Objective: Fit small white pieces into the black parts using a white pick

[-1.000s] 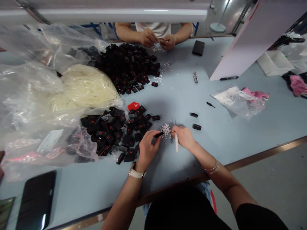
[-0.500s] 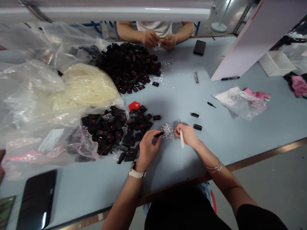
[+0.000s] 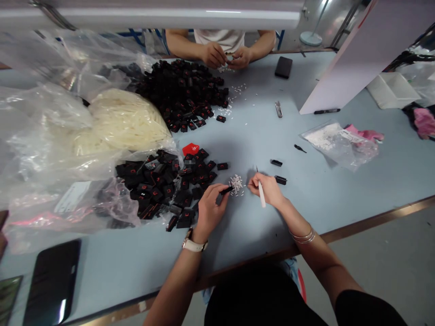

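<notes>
My left hand (image 3: 208, 209) pinches a small black part (image 3: 225, 190) at the edge of a little heap of tiny white pieces (image 3: 236, 184). Just right of that heap, my right hand (image 3: 267, 189) grips a thin white-handled tool (image 3: 260, 194), its dark tip pointing away from me. A pile of black parts with red marks (image 3: 176, 181) spills from a clear bag directly left of my left hand. Two loose black parts (image 3: 280, 179) lie just beyond my right hand.
A larger heap of black parts (image 3: 185, 93) and a bag of white strips (image 3: 118, 120) sit farther back. Another person's hands (image 3: 226, 56) work at the far edge. A bag with white powder-like contents (image 3: 338, 142), a black phone (image 3: 50, 283), a marker (image 3: 324, 111) and a white board (image 3: 356, 50) surround the area.
My right hand with the tool has shifted slightly to the right, away from the white heap. My left hand has stayed in place.
</notes>
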The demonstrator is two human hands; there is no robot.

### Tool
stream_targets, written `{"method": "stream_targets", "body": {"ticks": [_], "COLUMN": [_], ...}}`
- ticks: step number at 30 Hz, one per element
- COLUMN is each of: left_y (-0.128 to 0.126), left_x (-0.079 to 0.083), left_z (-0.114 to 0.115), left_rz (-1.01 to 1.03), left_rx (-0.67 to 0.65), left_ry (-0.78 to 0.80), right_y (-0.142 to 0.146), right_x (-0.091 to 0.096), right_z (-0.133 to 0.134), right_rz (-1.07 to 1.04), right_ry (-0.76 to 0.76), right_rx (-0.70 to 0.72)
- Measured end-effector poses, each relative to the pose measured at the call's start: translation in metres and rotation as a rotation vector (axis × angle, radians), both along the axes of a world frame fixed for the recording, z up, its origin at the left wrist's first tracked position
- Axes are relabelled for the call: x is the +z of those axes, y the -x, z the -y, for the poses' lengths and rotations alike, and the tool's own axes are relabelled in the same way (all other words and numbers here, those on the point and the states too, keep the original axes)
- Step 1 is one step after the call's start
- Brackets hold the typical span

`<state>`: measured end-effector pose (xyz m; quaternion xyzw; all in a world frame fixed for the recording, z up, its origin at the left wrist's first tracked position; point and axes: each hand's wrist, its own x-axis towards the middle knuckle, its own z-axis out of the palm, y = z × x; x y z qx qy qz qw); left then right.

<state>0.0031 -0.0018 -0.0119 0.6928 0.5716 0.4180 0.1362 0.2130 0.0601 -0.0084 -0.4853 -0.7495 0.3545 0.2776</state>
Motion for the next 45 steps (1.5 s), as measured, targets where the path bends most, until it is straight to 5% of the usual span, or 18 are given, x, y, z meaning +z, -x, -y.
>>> {"method": "stream_targets", "body": {"ticks": [22, 45], "left_y": [-0.004, -0.006], "left_x": [-0.001, -0.003], "left_z": [0.002, 0.003], "left_rz": [0.099, 0.081], "left_rx": [-0.125, -0.131], "left_ry": [0.065, 0.066], "right_y": [0.033, 0.038], "right_x": [0.009, 0.0], "right_z": [0.024, 0.026], "right_rz": [-0.439, -0.203], "right_ry": [0.14, -0.142], "right_rx": [-0.058, 0.136]}}
